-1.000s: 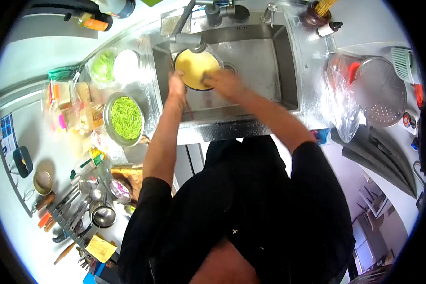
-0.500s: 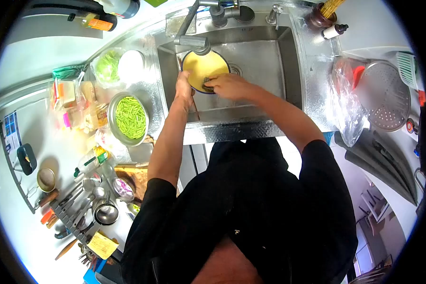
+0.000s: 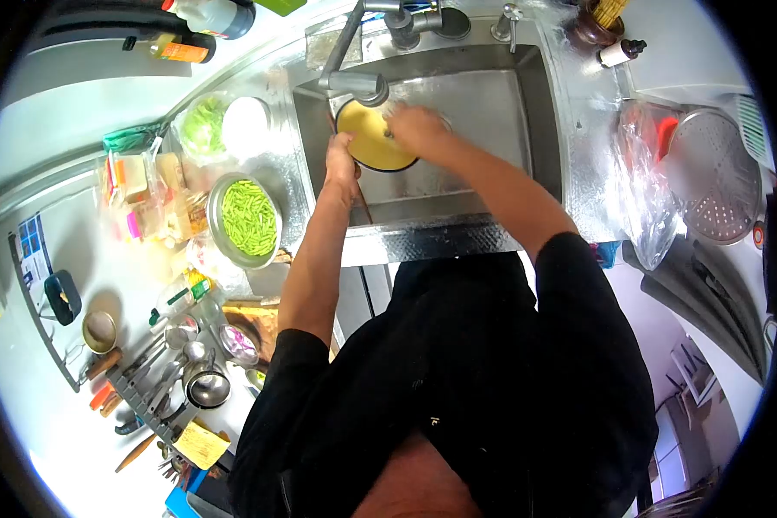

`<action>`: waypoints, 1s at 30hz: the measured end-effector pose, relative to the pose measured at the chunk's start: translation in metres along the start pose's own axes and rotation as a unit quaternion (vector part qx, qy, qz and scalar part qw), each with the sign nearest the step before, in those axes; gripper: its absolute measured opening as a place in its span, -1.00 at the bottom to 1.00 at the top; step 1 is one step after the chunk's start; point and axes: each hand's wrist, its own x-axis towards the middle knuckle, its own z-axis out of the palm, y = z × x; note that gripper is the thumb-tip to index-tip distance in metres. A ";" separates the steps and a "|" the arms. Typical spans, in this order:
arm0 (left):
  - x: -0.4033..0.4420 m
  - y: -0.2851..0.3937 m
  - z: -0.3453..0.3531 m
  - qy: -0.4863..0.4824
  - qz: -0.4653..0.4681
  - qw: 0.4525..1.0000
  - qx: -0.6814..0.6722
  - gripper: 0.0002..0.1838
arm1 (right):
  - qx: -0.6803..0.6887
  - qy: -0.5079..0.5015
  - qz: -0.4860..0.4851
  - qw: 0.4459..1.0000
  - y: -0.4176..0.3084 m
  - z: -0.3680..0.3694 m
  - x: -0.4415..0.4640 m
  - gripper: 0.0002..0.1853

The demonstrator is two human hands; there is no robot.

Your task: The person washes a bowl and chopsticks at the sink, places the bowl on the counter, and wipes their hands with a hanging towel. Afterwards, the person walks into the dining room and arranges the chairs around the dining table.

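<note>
Head view, the only one here: the yellow bowl [image 3: 367, 148] is in the sink [image 3: 483, 129], over toward the left wall, with its far edge just about under the faucet [image 3: 358, 84]. Left hand [image 3: 341, 164] is clamped on the bowl's near-left edge, thumb up by the rim. Right hand [image 3: 416, 129] is over the bowl's right side and badly blurred, so I can't tell if its fingers are together on the small dark thing [image 3: 388, 134] by their tips or apart from it.

To rub the inside well, imo: a firm grip on the rim with the left so the bowl can't skate around, then short, even strokes with the right, going round the wall and under the lip. I'd also turn the bowl with the left rather than twist the right wrist, and mind the faucet (that head hangs awfully close to the knuckles).

As for looks, it's a round bowl, plain yellow inside with a thin dark rim. A bit of shade falls across the inside. The outside and any leftover grime I can't make out.
</note>
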 end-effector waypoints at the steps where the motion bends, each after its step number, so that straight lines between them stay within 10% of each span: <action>1: -0.003 0.008 0.009 0.018 0.028 0.999 0.008 -0.77 | 0.032 -0.053 -0.030 0.998 -0.010 -0.009 -0.018 -0.69; 3: -0.003 0.006 0.017 0.037 0.051 0.998 0.011 -0.78 | 0.060 -0.112 -0.060 0.990 -0.020 -0.013 -0.028 -0.67; 5: 0.001 0.003 0.016 -0.038 -0.016 0.999 -0.034 -0.78 | 0.382 -0.018 -0.143 0.913 -0.030 -0.009 -0.022 -0.60; 8: -0.010 0.014 0.018 -0.028 -0.014 0.998 -0.062 -0.76 | 0.171 0.092 -0.108 0.975 -0.010 0.022 0.029 -0.49; 9: -0.005 0.012 0.010 -0.010 0.027 0.999 -0.023 -0.71 | 0.127 -0.008 0.050 0.991 -0.014 -0.034 0.009 -0.51; 12: 0.014 0.011 0.011 0.079 0.133 0.988 -0.001 -0.63 | 0.034 -0.069 -0.007 0.997 -0.002 -0.029 -0.006 -0.55; 19: 0.016 0.026 0.025 0.077 0.090 0.993 0.015 -0.37 | 0.493 0.008 -0.052 0.868 -0.041 -0.026 -0.033 -0.63; 24: 0.030 0.030 0.029 0.090 0.043 0.980 0.172 -0.22 | 0.223 0.074 -0.103 0.966 -0.020 -0.012 -0.057 -0.73; 30: 0.006 0.036 0.031 0.041 0.049 0.996 0.069 -0.45 | 0.574 0.002 0.098 0.813 0.012 -0.008 -0.038 -0.59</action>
